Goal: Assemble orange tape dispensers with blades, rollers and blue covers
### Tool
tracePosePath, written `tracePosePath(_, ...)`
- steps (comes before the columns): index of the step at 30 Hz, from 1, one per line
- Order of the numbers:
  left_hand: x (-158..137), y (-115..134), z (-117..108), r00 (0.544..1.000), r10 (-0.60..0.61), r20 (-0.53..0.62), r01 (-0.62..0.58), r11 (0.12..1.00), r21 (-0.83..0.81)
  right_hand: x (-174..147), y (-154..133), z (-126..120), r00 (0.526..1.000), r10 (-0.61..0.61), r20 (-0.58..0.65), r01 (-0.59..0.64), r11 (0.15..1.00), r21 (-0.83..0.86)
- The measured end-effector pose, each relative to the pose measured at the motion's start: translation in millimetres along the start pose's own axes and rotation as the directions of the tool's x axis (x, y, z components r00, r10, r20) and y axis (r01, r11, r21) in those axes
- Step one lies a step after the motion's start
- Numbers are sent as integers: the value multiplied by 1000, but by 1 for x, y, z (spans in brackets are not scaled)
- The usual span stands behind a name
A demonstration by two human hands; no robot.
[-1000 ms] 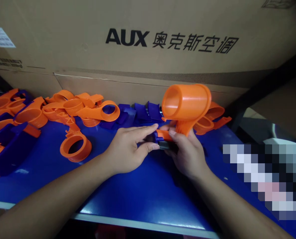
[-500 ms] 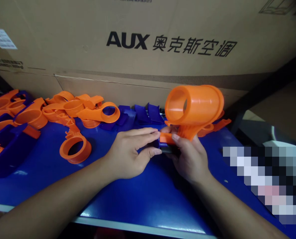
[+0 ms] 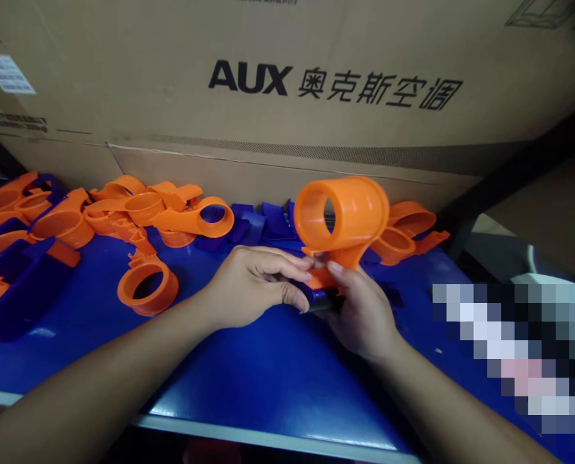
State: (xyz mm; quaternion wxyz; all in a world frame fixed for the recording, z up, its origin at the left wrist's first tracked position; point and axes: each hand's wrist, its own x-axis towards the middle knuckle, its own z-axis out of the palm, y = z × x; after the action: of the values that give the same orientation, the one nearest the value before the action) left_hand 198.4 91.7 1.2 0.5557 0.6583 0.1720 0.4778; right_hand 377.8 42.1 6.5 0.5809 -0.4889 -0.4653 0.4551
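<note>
An orange plastic tape dispenser with a wide round hub is held above the table. My right hand wraps around its lower arm, thumb on the orange surface. At the dispenser's left end is a dark blue plastic piece, with something blackish beneath it. My left hand pinches this end between thumb and fingers, fingers on top and thumb below. The fingertips hide how the blue piece and orange part meet.
Orange tape dispenser parts lie in a heap at the left, some with larger blue parts. Flat blue pieces lie farther back. More orange parts rest behind my right hand. A large cardboard box stands behind the blue table.
Both hands have shifted the tape dispenser slightly left, and its hub has turned and sits a little lower. My left thumb is more bent against the blue piece.
</note>
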Motion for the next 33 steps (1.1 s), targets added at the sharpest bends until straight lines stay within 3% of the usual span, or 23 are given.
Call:
tracePosePath(3,0,-2,3,996,-93,14,94,994,-51,-5,3,6,980,199,-17,-192,963,187)
tracePosePath(5,-2,-3,7,995,-96,14,97,994,-48,-8,3,9,967,255,-26,-236,925,298)
tracePosePath(9,-4,-2,10,998,-70,12,70,997,-27,-8,0,10,958,285,-41,-257,910,327)
tracePosePath(14,-2,11,4,988,-136,73,136,991,2,-4,-6,6,947,321,20,-312,901,301)
tracePosePath(17,-2,12,5,981,-170,93,176,983,-54,-7,-6,8,962,273,-8,-259,921,291)
tracePosePath(21,-5,4,10,989,-144,39,145,988,-52,-14,-2,10,971,219,-95,-182,938,296)
tracePosePath(25,-6,5,11,994,-103,28,103,995,-13,-15,-3,9,962,256,-93,-221,932,286)
tracePosePath(33,-5,17,6,963,-247,106,258,961,-101,-13,-3,12,938,346,-32,-324,902,285)
